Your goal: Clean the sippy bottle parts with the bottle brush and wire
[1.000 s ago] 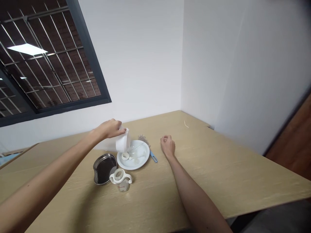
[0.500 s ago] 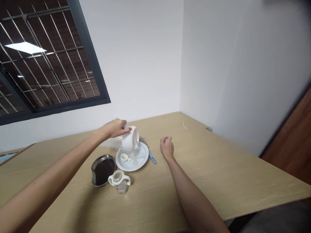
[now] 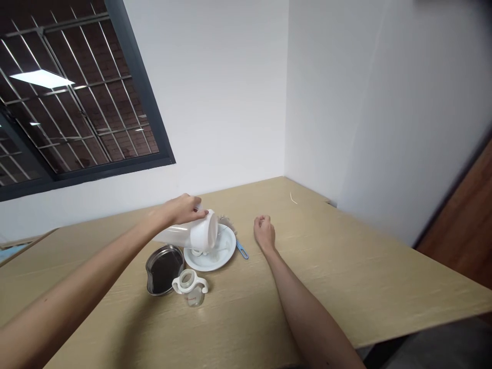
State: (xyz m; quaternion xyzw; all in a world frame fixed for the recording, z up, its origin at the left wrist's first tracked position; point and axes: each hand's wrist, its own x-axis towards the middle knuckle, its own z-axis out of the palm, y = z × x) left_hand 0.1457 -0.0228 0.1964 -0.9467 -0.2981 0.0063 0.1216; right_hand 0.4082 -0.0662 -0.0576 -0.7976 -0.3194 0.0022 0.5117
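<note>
My left hand (image 3: 184, 209) is closed round the handle of a clear pitcher with a white top (image 3: 200, 236). The pitcher lies tilted almost level, its mouth pointing right over a white plate (image 3: 211, 265). On the plate are a white ring and small pale or clear pieces, partly hidden behind the pitcher. My right hand (image 3: 264, 231) rests on the table right of the plate, fingers curled into a loose fist; whether anything is inside does not show. In front of the plate stands a clear baby bottle with white handles (image 3: 191, 289), its top uncovered.
A kidney-shaped metal tray (image 3: 165, 271) sits left of the plate. A bottle brush with a blue handle (image 3: 242, 249) lies at the plate's right edge, bristles behind it. A thin pale strip (image 3: 293, 198) lies on the wooden table (image 3: 346, 266) near the back. Walls border the table's far side.
The pitcher in my left hand has moved right over the plate, then dipped a little lower, covering more of the white ring. My right hand stays in place.
</note>
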